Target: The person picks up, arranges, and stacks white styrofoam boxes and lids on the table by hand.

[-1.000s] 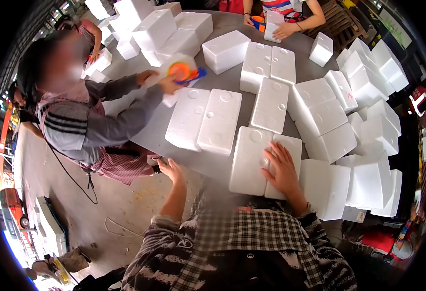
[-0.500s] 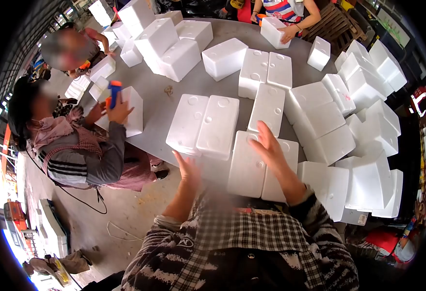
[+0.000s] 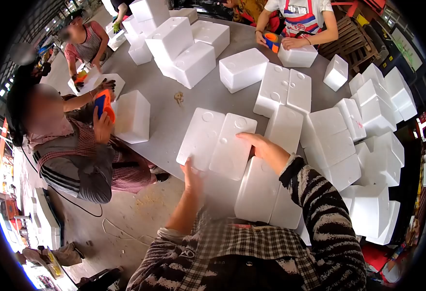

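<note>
Right hand (image 3: 266,147) stretched out, the wearer rests one fingertip on top of a white foam box (image 3: 232,145), the other fingers hanging lower by its right edge. Left hand (image 3: 192,180) points its fingers up against the near end of a matching box (image 3: 201,139); its palm is blurred, and I can't tell whether it grips. These two boxes sit side by side at the near edge of the grey table (image 3: 167,123), their round marks facing up. Just to their right, close to the wearer's body, stands another pair of boxes (image 3: 256,189).

Over on the left, a co-worker in a grey striped sleeve (image 3: 65,169) raises an orange-and-blue tape dispenser (image 3: 105,104) beside a separate box (image 3: 136,116). Across the table, someone in a striped apron (image 3: 299,19) has a hand on a box (image 3: 298,57).
</note>
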Demonstrator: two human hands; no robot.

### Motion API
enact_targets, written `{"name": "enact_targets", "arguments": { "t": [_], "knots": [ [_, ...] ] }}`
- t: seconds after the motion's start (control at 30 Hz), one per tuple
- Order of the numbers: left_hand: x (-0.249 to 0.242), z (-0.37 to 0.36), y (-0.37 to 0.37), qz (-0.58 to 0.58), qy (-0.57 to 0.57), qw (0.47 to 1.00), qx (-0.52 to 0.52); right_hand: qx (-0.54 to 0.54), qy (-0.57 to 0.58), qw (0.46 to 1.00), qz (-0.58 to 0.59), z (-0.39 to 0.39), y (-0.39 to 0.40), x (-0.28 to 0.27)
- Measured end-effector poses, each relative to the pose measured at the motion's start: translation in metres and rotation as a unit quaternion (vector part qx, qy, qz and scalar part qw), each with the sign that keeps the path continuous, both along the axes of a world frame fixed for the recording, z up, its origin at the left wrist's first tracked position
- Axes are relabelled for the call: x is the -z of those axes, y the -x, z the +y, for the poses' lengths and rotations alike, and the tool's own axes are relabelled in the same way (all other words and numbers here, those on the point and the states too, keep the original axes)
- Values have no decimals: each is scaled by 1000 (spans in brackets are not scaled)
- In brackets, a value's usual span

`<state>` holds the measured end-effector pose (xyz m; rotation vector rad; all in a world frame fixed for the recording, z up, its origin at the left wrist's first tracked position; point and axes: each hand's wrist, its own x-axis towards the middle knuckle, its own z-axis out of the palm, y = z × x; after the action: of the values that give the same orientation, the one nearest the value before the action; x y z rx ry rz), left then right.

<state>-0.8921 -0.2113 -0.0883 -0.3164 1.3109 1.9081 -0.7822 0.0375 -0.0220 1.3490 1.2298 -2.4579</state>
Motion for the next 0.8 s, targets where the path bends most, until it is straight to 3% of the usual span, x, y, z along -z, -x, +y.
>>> {"name": "enact_targets", "arguments": {
  "t": [0.23,0.37,0.43,0.63,0.7,0.8],
  "knots": [
    [-9,5,-3,-2,32,999,0,18,34,999,-16,1,1,-9],
    [14,18,25,-17,-18,999,20,83,-59,995,15,8,20,5],
    [20,45,50,-5,-26,999,22,85,-69,994,7,24,39,0],
    [18,138,136,22,-14,998,49,190,-18,972,140,81,105,23],
    [4,165,148,63,41,995,72,239,-59,964,98,103,129,29],
    [2,183,166,54,22,994,97,265,-145,949,95,116,146,47]
  ]
}}
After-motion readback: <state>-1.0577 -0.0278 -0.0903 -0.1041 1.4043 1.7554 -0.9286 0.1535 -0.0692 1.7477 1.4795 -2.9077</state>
